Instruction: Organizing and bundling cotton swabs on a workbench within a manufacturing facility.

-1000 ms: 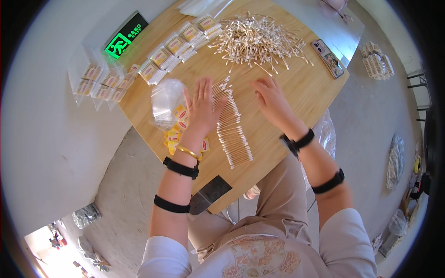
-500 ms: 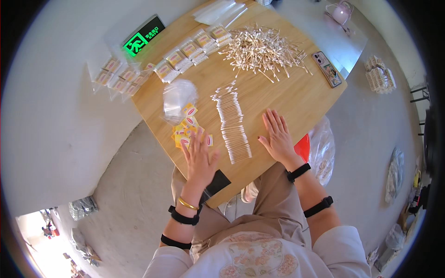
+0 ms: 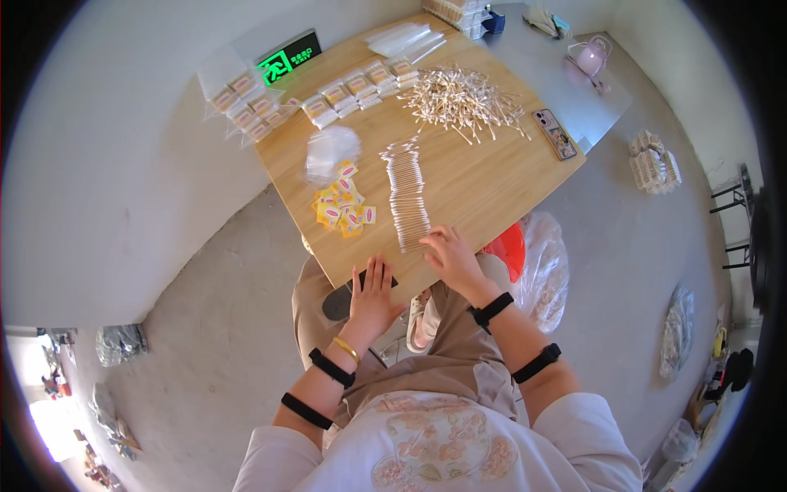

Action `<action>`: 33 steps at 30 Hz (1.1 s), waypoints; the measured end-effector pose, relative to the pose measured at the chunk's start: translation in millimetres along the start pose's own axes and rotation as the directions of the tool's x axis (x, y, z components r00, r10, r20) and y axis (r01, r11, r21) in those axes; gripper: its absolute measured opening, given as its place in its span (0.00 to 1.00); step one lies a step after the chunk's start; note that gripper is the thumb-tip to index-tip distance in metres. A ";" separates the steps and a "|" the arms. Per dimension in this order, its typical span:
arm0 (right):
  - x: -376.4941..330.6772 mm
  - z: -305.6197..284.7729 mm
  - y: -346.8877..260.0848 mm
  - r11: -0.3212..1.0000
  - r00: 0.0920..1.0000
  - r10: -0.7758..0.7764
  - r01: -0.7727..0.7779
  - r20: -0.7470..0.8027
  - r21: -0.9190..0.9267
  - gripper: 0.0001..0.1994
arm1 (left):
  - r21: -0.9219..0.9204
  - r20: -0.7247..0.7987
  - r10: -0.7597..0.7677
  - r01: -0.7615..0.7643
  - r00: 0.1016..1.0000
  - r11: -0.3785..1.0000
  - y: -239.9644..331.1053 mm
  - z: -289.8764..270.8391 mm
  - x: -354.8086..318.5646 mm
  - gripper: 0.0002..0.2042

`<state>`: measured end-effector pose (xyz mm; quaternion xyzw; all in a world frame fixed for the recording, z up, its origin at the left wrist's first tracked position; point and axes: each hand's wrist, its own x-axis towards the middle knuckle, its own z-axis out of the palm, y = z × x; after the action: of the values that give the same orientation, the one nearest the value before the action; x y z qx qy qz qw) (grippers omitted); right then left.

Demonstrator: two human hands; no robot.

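Small clear packets (image 3: pixel 361 88) filled with cotton swabs and topped with yellow-and-red cards line the far left side of your wooden tabletop (image 3: pixel 492 176), while larger clear bags (image 3: pixel 246 107) holding more such packets lean against the white wall at its left edge. A loose stack of clear plastic bags (image 3: pixel 332 154) lies at left, just above a spread of yellow label cards (image 3: pixel 344 205), and long plastic sleeves (image 3: pixel 406 43) lie flat at the far end. A red container (image 3: pixel 510 250) shows beneath the right edge beside a crumpled clear plastic sack (image 3: pixel 543 275); its contents are hidden. On the wood, a heap of cotton swabs (image 3: pixel 463 102) sits near a patterned phone (image 3: pixel 555 134), and a row of cotton swabs (image 3: pixel 407 193), laid side by side, runs down the middle toward you. A green-lit sign (image 3: pixel 288 61) stands behind the packets, and a pink kettle (image 3: pixel 592 57) stands beyond the far right corner, above the gray floor (image 3: pixel 221 328). Your left hand (image 3: pixel 373 299) is open, fingers extended, resting on the near edge over a dark pad (image 3: pixel 338 303). Your right hand (image 3: pixel 453 261) has its fingers bent at the row's near end; whether they grip a swab cannot be told.
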<state>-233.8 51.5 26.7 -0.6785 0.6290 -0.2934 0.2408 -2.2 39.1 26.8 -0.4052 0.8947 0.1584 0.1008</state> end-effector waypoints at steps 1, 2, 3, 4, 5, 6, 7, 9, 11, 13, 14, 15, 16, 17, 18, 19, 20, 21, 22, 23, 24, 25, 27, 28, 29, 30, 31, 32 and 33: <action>-5.2 4.0 -11.1 0.996 0.999 -0.031 0.029 -0.018 -0.083 0.19 | -0.002 -0.007 -0.007 0.007 1.000 1.000 1.2 3.0 -0.9 0.46; -8.1 7.4 -20.1 0.985 0.997 -0.062 0.056 -0.035 -0.165 0.20 | 0.002 -0.011 -0.026 0.026 1.000 1.000 2.5 6.1 -1.3 0.48; -9.3 11.3 -25.6 0.984 0.997 -0.071 0.065 -0.030 -0.166 0.20 | 0.005 -0.015 -0.045 0.046 0.999 0.999 2.5 8.9 -1.9 0.50; -11.8 14.4 -27.0 0.978 0.996 -0.079 0.069 -0.046 -0.199 0.20 | -0.003 -0.018 -0.046 0.046 0.999 0.999 3.9 11.4 -0.6 0.50; -13.3 17.5 -28.2 0.970 0.994 -0.088 0.072 -0.060 -0.231 0.21 | 0.025 -0.011 -0.054 0.054 0.998 0.998 4.6 13.7 0.7 0.50; -13.7 20.3 -28.8 0.969 0.995 -0.090 0.075 -0.053 -0.237 0.21 | 0.053 -0.002 -0.063 0.063 0.998 0.997 4.5 15.9 1.6 0.50; -14.2 21.6 -28.1 0.968 0.994 -0.089 0.070 -0.067 -0.242 0.22 | 0.045 -0.006 -0.062 0.062 0.998 0.997 5.3 15.8 2.5 0.50; -15.7 24.1 -27.1 0.965 0.993 -0.090 0.068 -0.074 -0.255 0.22 | 0.050 0.009 -0.069 0.068 0.998 0.996 5.9 15.4 3.7 0.49; -15.1 26.4 -26.9 0.959 0.992 -0.085 0.056 -0.094 -0.277 0.22 | 0.060 0.020 -0.074 0.072 0.997 0.996 6.5 14.3 4.3 0.49; -14.5 28.2 -27.5 0.956 0.993 -0.083 0.054 -0.089 -0.287 0.21 | 0.071 0.032 -0.079 0.077 0.996 0.994 6.7 12.7 4.4 0.49; -13.8 29.0 -28.1 0.956 0.993 -0.079 0.050 -0.089 -0.289 0.20 | 0.063 0.055 -0.086 0.083 0.995 0.995 6.6 11.6 4.3 0.50; -12.4 29.7 -28.3 0.954 0.993 -0.080 0.052 -0.084 -0.295 0.20 | 0.055 0.078 -0.093 0.089 0.993 0.995 6.4 10.6 4.5 0.50; -10.5 29.9 -29.1 0.955 0.992 -0.079 0.047 -0.097 -0.292 0.20 | 0.047 0.076 -0.092 0.089 0.993 0.995 6.3 10.0 4.5 0.50; -8.7 29.7 -29.4 0.957 0.991 -0.076 0.042 -0.109 -0.288 0.19 | 0.054 0.089 -0.097 0.092 0.991 0.994 6.2 9.4 4.8 0.50; -7.0 29.0 -29.3 0.955 0.992 -0.077 0.043 -0.104 -0.293 0.19 | 0.061 0.103 -0.102 0.096 0.989 0.994 6.4 8.9 5.1 0.50; -4.8 29.1 -29.4 0.954 0.990 -0.074 0.036 -0.119 -0.298 0.19 | 0.056 0.102 -0.102 0.097 0.989 0.994 5.5 10.2 5.1 0.50; -3.1 29.3 -29.4 0.953 0.988 -0.072 0.028 -0.134 -0.303 0.18 | 0.058 0.097 -0.100 0.094 0.990 0.994 4.7 11.5 5.3 0.50; -1.6 29.2 -29.2 0.952 0.989 -0.073 0.030 -0.130 -0.305 0.18 | 0.061 0.093 -0.097 0.092 0.991 0.994 4.2 12.9 5.0 0.50; -0.1 28.5 -28.0 0.949 0.990 -0.067 0.025 -0.125 -0.315 0.18 | 0.057 0.092 -0.096 0.091 0.991 0.994 4.2 14.4 5.4 0.50; 0.5 28.1 -27.1 0.946 0.991 -0.062 0.020 -0.120 -0.324 0.18 | 0.060 0.082 -0.093 0.088 0.992 0.994 4.2 15.8 5.8 0.50; 0.6 28.1 -26.6 0.945 0.991 -0.062 0.020 -0.117 -0.327 0.18 | 0.064 0.071 -0.089 0.084 0.994 0.994 4.2 17.1 6.1 0.50; 0.9 28.2 -26.7 0.942 0.992 -0.057 0.016 -0.114 -0.336 0.18 | 0.060 0.071 -0.090 0.086 0.993 0.994 4.0 17.8 6.3 0.50; 1.9 28.3 -26.8 0.938 0.993 -0.053 0.013 -0.107 -0.347 0.18 | 0.055 0.062 -0.089 0.085 0.994 0.995 3.0 18.8 6.9 0.50; 2.4 28.2 -26.2 0.940 0.994 -0.055 0.019 -0.096 -0.341 0.18 | 0.051 0.063 -0.089 0.086 0.994 0.995 3.3 18.3 7.1 0.50; 3.0 27.9 -25.6 0.942 0.995 -0.058 0.026 -0.085 -0.334 0.18 | 0.057 0.070 -0.091 0.088 0.993 0.995 3.4 17.8 7.0 0.50; 4.0 28.2 -25.1 0.941 0.995 -0.057 0.027 -0.082 -0.336 0.18 | 0.064 0.078 -0.094 0.089 0.992 0.994 3.5 17.3 6.9 0.50; 5.7 28.6 -25.8 0.942 0.992 -0.062 0.022 -0.108 -0.336 0.17 | 0.061 0.079 -0.094 0.090 0.992 0.994 3.4 16.3 6.5 0.50; 7.3 28.5 -26.3 0.942 0.989 -0.066 0.018 -0.133 -0.336 0.17 | 0.061 0.084 -0.084 0.079 0.993 0.995 3.3 15.3 6.1 0.50; 9.1 27.8 -26.4 0.941 0.989 -0.065 0.018 -0.130 -0.337 0.17 | 0.061 0.090 -0.075 0.069 0.993 0.996 3.4 14.3 5.8 0.50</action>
<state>-195.1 43.8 26.2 -0.7004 0.6705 -0.2341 0.0714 -7.9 42.4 12.4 -0.4264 0.8781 0.1474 0.1594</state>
